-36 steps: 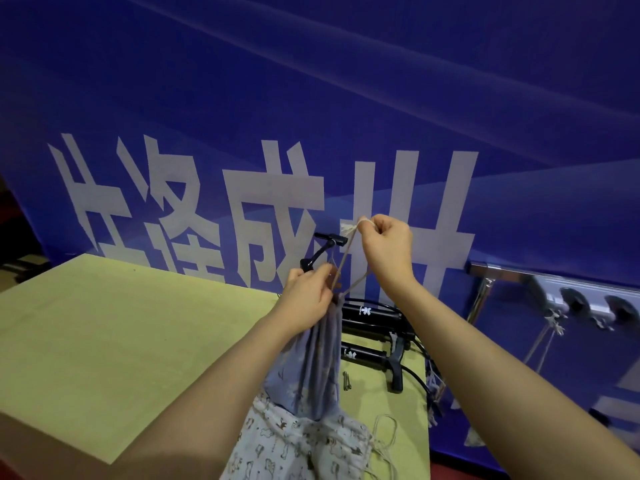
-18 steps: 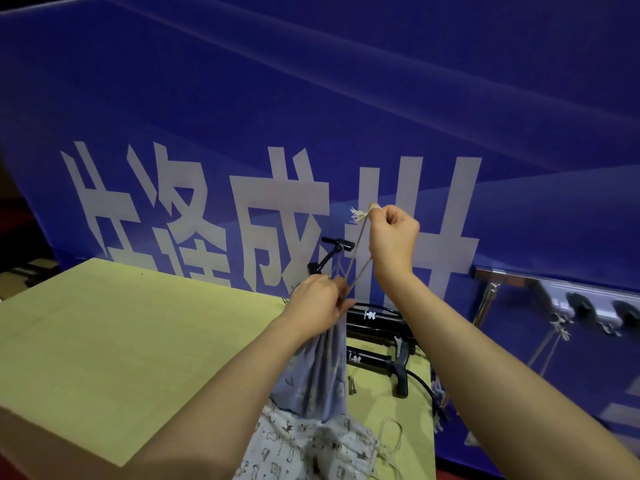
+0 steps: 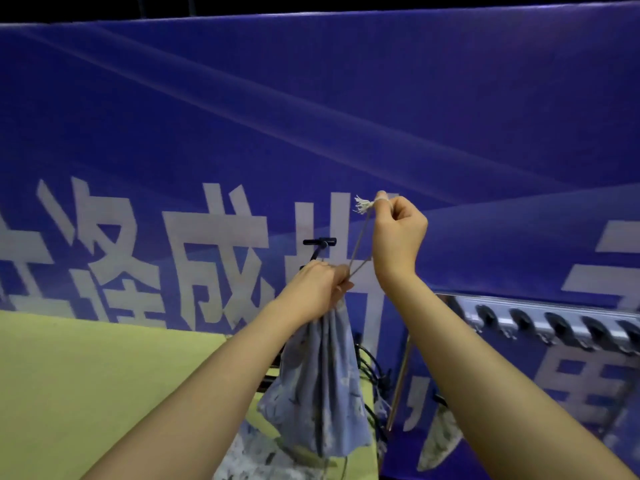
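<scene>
- A blue banner (image 3: pixel 311 133) printed with large white characters fills the backdrop, standing upright behind the desk and the work in hand.
- The yellow-green desk (image 3: pixel 104 375) spreads across the lower left. The pouch is held up over its right-hand end rather than laid flat, which probably lets the fabric's own weight help the mouth gather.
- A metal rail (image 3: pixel 554 323) carrying a row of dark hooks runs along the banner at right, well apart from both hands.
- The blue-grey drawstring pouch (image 3: pixel 318 393) hangs in mid-air at centre frame, its neck bunched into tight folds at the top and its body sagging below, clear of the desk.
- A white patterned cloth (image 3: pixel 249 455) lies on the desk directly beneath the pouch, partly hidden by it.
- The left hand (image 3: pixel 318 289) has its grip closed round the gathered neck of the pouch, apparently anchoring the bag so that the pull draws the mouth shut instead of lifting the whole thing.
- The right hand (image 3: pixel 398 237) is raised above and to the right, its grip narrow, with fingertips pinching the cord near its end.
- A black T-shaped handle (image 3: pixel 319 242) stands just behind the left hand, untouched.
- The pale cord (image 3: pixel 360 244) runs taut in two strands from the pouch's neck up to the right hand, a sign the closing pull is under way.
- The cord's frayed end (image 3: pixel 362 205) sticks out beyond the pinching fingers.
</scene>
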Tool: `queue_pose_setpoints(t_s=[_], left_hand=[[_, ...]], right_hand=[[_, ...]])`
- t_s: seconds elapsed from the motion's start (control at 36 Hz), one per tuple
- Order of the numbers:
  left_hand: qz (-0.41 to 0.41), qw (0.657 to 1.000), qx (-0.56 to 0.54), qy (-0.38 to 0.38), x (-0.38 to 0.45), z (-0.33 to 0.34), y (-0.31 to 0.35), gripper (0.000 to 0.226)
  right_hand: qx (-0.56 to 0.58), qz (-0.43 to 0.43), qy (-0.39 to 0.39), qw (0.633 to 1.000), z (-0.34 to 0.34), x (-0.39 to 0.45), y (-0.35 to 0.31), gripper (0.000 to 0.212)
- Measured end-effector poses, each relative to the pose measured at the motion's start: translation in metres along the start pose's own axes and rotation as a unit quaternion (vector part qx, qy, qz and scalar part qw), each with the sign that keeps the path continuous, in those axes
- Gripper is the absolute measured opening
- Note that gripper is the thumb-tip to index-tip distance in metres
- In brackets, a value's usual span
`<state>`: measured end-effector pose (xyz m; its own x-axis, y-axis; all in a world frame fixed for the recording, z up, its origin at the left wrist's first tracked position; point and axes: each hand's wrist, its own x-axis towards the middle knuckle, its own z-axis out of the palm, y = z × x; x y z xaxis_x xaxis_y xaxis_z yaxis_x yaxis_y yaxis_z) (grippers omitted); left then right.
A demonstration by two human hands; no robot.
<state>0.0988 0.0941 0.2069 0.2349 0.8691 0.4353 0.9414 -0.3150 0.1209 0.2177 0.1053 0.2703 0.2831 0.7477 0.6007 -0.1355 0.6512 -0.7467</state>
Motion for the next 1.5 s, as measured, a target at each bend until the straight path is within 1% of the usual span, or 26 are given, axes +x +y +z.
queue_pose_setpoints(t_s=[0.11,0.19,0.28,0.33,0.42,0.53,0.61,0.64,0.69,0.75,0.89,0.94,0.97,1.06,1.11,1.14,1.22,1.28,1.39,1.47,1.5], left_hand=[[0.025,0.999,-0.024,-0.021,0.024,0.007,0.036,0.025],[0.051,0.996,-0.057,-0.041,0.036,0.020,0.066,0.023],[0.080,0.993,-0.079,-0.044,0.048,0.036,0.093,0.026],[0.100,0.989,-0.096,-0.044,0.058,0.047,0.110,0.027],[0.119,0.980,-0.152,-0.053,0.071,0.066,0.139,0.025],[0.138,0.968,-0.203,-0.053,0.087,0.088,0.175,0.023],[0.148,0.957,-0.243,-0.062,0.101,0.107,0.202,0.023],[0.154,0.953,-0.250,-0.073,0.104,0.114,0.211,0.024],[0.158,0.954,-0.230,-0.105,0.109,0.129,0.228,0.026],[0.142,0.959,-0.204,-0.136,0.112,0.145,0.239,0.027],[0.113,0.958,-0.202,-0.171,0.117,0.184,0.255,0.024],[0.093,0.958,-0.206,-0.178,0.119,0.201,0.263,0.032],[0.080,0.956,-0.225,-0.169,0.120,0.209,0.266,0.035],[0.014,0.936,-0.325,-0.135,0.122,0.229,0.278,0.030],[-0.038,0.921,-0.360,-0.143,0.121,0.242,0.287,0.036],[-0.049,0.915,-0.369,-0.153,0.120,0.249,0.291,0.033],[-0.053,0.893,-0.401,-0.200,0.118,0.271,0.303,0.008],[-0.068,0.876,-0.424,-0.219,0.117,0.285,0.308,0.009],[-0.120,0.851,-0.462,-0.219,0.121,0.299,0.312,0.011],[-0.155,0.841,-0.471,-0.216,0.126,0.312,0.310,0.033],[-0.169,0.842,-0.465,-0.214,0.127,0.316,0.309,0.034]], right_hand=[[-0.034,-0.033,0.006,0.999,-0.036,0.018,-0.007,0.045],[-0.060,-0.041,0.011,0.997,-0.069,0.030,-0.009,0.044],[-0.091,-0.048,0.015,0.995,-0.102,0.042,-0.011,0.044],[-0.103,-0.055,0.019,0.993,-0.122,0.048,-0.015,0.035],[-0.118,-0.059,0.014,0.991,-0.154,0.057,-0.020,0.015],[-0.141,-0.074,0.007,0.987,-0.189,0.068,-0.021,0.018],[-0.158,-0.076,0.019,0.984,-0.218,0.074,-0.018,0.018],[-0.164,-0.072,0.022,0.984,-0.228,0.076,-0.016,0.018],[-0.180,-0.063,0.022,0.981,-0.249,0.078,-0.009,0.017],[-0.196,-0.050,0.022,0.979,-0.267,0.078,0.002,0.016],[-0.225,-0.001,0.040,0.974,-0.305,0.076,0.036,0.018],[-0.241,0.021,0.044,0.969,-0.319,0.075,0.050,0.016],[-0.250,0.033,0.044,0.967,-0.325,0.074,0.057,0.015],[-0.281,0.082,0.037,0.955,-0.345,0.073,0.079,0.013],[-0.268,0.139,0.032,0.953,-0.356,0.072,0.094,0.018],[-0.242,0.171,0.032,0.954,-0.361,0.071,0.101,0.021],[-0.192,0.239,0.028,0.951,-0.374,0.070,0.120,0.027],[-0.188,0.262,0.018,0.946,-0.382,0.071,0.132,0.030],[-0.184,0.293,-0.028,0.938,-0.395,0.074,0.156,0.035],[-0.167,0.312,-0.060,0.933,-0.404,0.077,0.176,0.034],[-0.158,0.319,-0.067,0.932,-0.406,0.079,0.183,0.033]])
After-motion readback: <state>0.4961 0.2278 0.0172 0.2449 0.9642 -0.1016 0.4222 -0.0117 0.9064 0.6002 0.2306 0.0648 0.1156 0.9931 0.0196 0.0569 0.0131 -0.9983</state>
